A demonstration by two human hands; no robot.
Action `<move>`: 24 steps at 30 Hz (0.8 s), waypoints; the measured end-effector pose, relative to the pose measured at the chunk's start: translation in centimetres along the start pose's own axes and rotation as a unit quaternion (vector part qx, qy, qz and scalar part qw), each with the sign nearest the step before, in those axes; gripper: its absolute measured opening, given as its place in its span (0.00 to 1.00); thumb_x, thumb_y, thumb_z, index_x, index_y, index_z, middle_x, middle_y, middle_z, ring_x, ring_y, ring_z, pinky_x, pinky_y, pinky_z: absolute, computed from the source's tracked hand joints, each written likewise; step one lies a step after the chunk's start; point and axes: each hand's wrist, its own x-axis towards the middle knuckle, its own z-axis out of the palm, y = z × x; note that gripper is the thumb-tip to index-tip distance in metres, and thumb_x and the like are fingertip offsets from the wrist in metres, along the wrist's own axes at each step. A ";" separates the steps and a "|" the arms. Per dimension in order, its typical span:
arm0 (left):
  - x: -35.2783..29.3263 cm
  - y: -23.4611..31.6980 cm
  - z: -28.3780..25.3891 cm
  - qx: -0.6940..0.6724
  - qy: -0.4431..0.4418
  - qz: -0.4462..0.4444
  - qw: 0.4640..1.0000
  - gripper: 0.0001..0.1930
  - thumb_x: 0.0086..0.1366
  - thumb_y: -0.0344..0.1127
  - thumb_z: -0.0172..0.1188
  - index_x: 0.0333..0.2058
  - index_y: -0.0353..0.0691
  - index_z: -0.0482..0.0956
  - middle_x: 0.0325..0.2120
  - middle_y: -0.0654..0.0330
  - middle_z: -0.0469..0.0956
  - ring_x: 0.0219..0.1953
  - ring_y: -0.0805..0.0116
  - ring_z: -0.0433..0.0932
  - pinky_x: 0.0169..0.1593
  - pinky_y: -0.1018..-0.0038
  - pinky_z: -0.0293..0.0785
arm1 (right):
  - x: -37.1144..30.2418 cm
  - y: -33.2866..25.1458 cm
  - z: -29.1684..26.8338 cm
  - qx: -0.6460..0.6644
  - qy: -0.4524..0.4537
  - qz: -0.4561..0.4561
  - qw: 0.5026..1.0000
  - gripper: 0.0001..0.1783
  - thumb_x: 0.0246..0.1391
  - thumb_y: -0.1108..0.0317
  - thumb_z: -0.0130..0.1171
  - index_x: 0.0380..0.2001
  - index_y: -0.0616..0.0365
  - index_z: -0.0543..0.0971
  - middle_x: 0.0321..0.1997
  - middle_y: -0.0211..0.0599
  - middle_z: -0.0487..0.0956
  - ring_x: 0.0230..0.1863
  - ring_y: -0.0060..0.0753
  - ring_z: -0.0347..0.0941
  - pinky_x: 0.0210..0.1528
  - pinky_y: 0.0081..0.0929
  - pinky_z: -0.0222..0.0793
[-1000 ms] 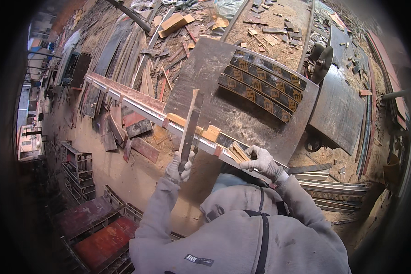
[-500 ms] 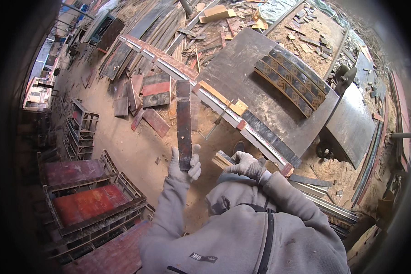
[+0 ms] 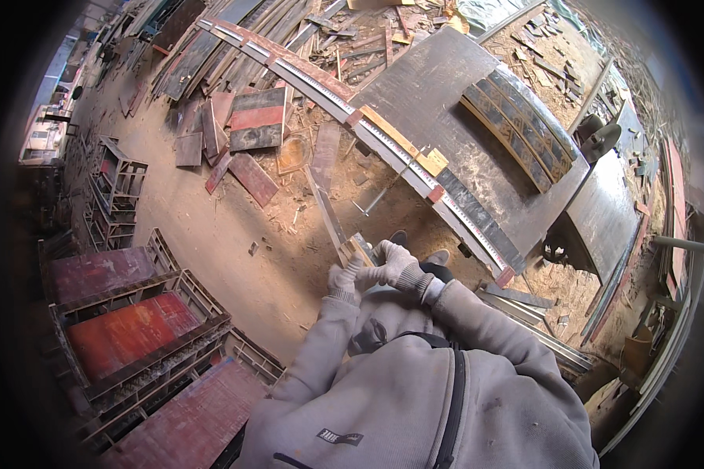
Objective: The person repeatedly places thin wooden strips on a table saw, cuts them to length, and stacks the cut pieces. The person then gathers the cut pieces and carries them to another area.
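Observation:
In front of my body, my two gloved hands meet at the ends of several narrow wooden boards. My left hand [image 3: 344,278] is closed round the near end of a long dark board strip [image 3: 325,208], now turned nearly edge-on and pointing away from me. My right hand [image 3: 389,267] grips a short stack of board strips [image 3: 357,248], whose pale cut ends show beside the long strip. The fingers partly hide where the boards touch. Just beyond lies a long measuring rail [image 3: 399,176] with a tape scale, and a metal clamp [image 3: 384,190] sits across it.
A metal saw table [image 3: 438,78] carries a row of dark strips [image 3: 508,129] with yellow edges. Board offcuts [image 3: 257,117] lie on the dusty floor ahead. Metal racks with red panels [image 3: 133,332] stand at left. A round machine part [image 3: 602,141] rises at the right.
My left hand has moved right and brought the long strip against the stack in my right hand. The strip has turned from face-on to edge-on. My right hand has shifted slightly left.

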 end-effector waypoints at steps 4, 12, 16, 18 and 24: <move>1.2 -0.3 -2.8 0.015 0.094 0.006 0.995 0.28 0.57 0.40 0.81 0.47 0.24 0.82 0.41 0.48 0.86 0.37 0.61 0.87 0.41 0.65 0.87 | 1.1 -2.0 2.7 -0.078 -0.032 -0.008 0.996 0.43 0.42 0.36 0.76 0.49 0.64 0.82 0.46 0.50 0.86 0.51 0.46 0.83 0.56 0.37 0.76; 6.5 1.3 -10.1 0.098 0.099 -0.016 0.990 0.17 0.63 0.29 0.74 0.48 0.34 0.80 0.36 0.56 0.85 0.35 0.60 0.88 0.35 0.63 0.89 | 2.9 -2.2 5.6 -0.244 -0.018 -0.046 0.969 0.45 0.55 0.26 0.61 0.52 0.61 0.83 0.48 0.57 0.86 0.53 0.58 0.82 0.57 0.46 0.76; 11.8 1.2 -16.2 0.185 0.270 -0.017 0.945 0.23 0.56 0.33 0.81 0.47 0.38 0.78 0.35 0.58 0.84 0.33 0.63 0.87 0.29 0.63 0.87 | 2.6 1.2 3.0 -0.167 0.089 -0.014 0.982 0.42 0.56 0.31 0.65 0.54 0.61 0.83 0.48 0.54 0.87 0.54 0.52 0.84 0.58 0.44 0.77; 14.5 1.4 -18.8 0.207 0.320 -0.012 0.924 0.31 0.51 0.35 0.84 0.49 0.35 0.76 0.37 0.54 0.84 0.32 0.62 0.86 0.28 0.62 0.85 | 1.7 3.5 0.2 -0.126 0.142 0.021 0.982 0.38 0.57 0.34 0.65 0.53 0.60 0.84 0.48 0.53 0.87 0.54 0.48 0.84 0.58 0.41 0.77; 18.3 3.6 -20.2 0.476 0.423 -0.059 0.768 0.68 0.45 0.72 0.78 0.72 0.28 0.56 0.65 0.39 0.70 0.60 0.49 0.78 0.61 0.58 0.78 | -5.2 13.3 -7.1 -0.065 0.296 0.078 0.950 0.30 0.60 0.38 0.64 0.45 0.57 0.86 0.44 0.51 0.87 0.51 0.51 0.84 0.56 0.43 0.76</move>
